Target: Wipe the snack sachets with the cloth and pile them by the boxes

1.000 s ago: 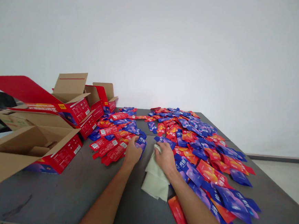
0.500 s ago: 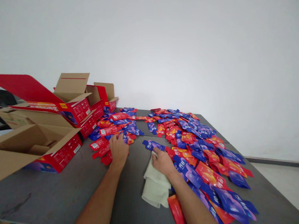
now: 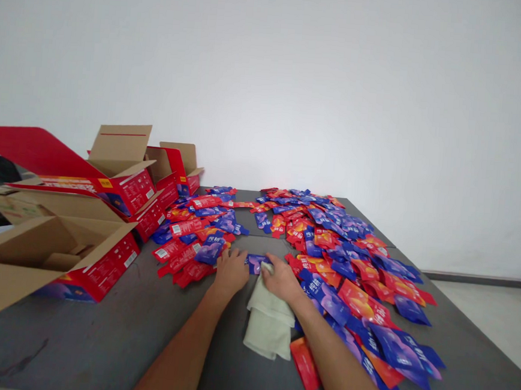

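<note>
A small blue-purple packet [image 3: 257, 262] lies flat on the dark table between my hands. My left hand [image 3: 233, 272] is at its left end, with fingers bent over the edge; the fingertips are partly hidden. At the right end, my right hand [image 3: 281, 279] is closed on a folded pale cloth [image 3: 270, 325], which hangs down onto the table towards me. To the left of my left hand is a pile of red and blue packets [image 3: 182, 254], with a blue packet [image 3: 210, 246] on top. A larger spread of packets [image 3: 329, 242] covers the right side.
Open red cardboard boxes [image 3: 101, 269] with raised brown flaps stand along the left side, some stacked behind. A single red packet [image 3: 305, 365] lies beside the cloth, near my right forearm. A white wall [image 3: 269, 87] rises behind the table [image 3: 108, 351].
My left hand has moved right, from the left pile to the left end of the blue packet. A blue packet shows on the pile where the hand was. My right hand stays with the cloth.
</note>
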Available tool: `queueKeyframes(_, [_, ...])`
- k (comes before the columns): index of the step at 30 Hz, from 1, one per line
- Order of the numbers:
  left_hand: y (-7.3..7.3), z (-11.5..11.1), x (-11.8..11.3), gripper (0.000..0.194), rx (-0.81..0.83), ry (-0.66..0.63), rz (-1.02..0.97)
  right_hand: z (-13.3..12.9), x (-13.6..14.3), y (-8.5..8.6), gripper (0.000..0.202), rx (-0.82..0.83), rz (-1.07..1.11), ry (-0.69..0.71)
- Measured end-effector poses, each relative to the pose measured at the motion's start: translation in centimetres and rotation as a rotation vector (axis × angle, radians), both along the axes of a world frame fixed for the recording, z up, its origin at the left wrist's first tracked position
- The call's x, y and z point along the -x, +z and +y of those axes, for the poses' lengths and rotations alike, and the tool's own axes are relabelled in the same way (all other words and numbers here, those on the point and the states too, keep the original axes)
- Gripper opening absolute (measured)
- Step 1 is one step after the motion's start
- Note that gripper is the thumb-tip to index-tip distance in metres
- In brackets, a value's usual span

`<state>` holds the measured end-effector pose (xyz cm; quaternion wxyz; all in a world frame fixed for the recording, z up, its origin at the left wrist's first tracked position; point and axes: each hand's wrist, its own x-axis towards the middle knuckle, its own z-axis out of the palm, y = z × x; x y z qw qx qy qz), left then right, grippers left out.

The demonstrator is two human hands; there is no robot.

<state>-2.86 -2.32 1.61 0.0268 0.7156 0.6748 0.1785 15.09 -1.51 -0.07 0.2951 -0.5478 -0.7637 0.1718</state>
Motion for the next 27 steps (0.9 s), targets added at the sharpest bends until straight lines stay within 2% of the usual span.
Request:
queueKeyframes(3, [-0.3, 0.2, -0.1, 0.046, 0.046, -0.067, -0.051, 0.0, 0.1, -0.3, 0.050, -0.002, 0.023, -0.005])
queueKeyframes(7, [-0.3, 0.9, 0.5, 0.055, 0.062, -0.060, -0.254, 0.2, 0.3, -0.4, 0.048, -0.027, 0.087, -0.042])
queueKeyframes(9, [-0.2, 1.1, 0.7, 0.046, 0.103, -0.104, -0.423, 0.2, 0.3, -0.4, 0.048, -0.073, 0.125, -0.052])
queueKeyframes(11, [0.0, 1.1, 0.7, 0.029, 0.178, -0.154, -0.598, 0.2, 0.3, -0.2, 0.045, -0.133, 0.157, -0.068])
queueKeyframes(13, [0.1, 0.9, 0.4, 0.023, 0.230, -0.167, -0.790, 0.2, 0.3, 0.2, 0.038, -0.210, 0.189, -0.084])
queueKeyframes(16, [0.6, 0.5, -0.4, 0.038, 0.240, -0.164, -1.143, 0.0, 0.3, 1.1, 0.026, -0.325, 0.249, -0.064])
queueKeyframes(19, [1.2, 0.2, -1.0, 0.061, 0.263, -0.302, -1.402, -0.6, 0.6, 1.9, 0.020, -0.348, 0.297, -0.010])
queueKeyframes(21, [1.6, 0.0, -1.1, 0.074, 0.270, -0.406, -1.459, -1.0, 1.0, 2.1, 0.019, -0.324, 0.317, 0.054])
queueKeyframes(24, [2.0, -0.3, -1.1, 0.083, 0.252, -0.479, -1.459, -1.4, 1.4, 2.2, 0.018, -0.297, 0.333, 0.137])
queueKeyframes(27, [2.3, -0.5, -1.0, 0.086, 0.257, -0.511, -1.433, -1.3, 1.2, 2.6, 0.018, -0.313, 0.353, 0.086])
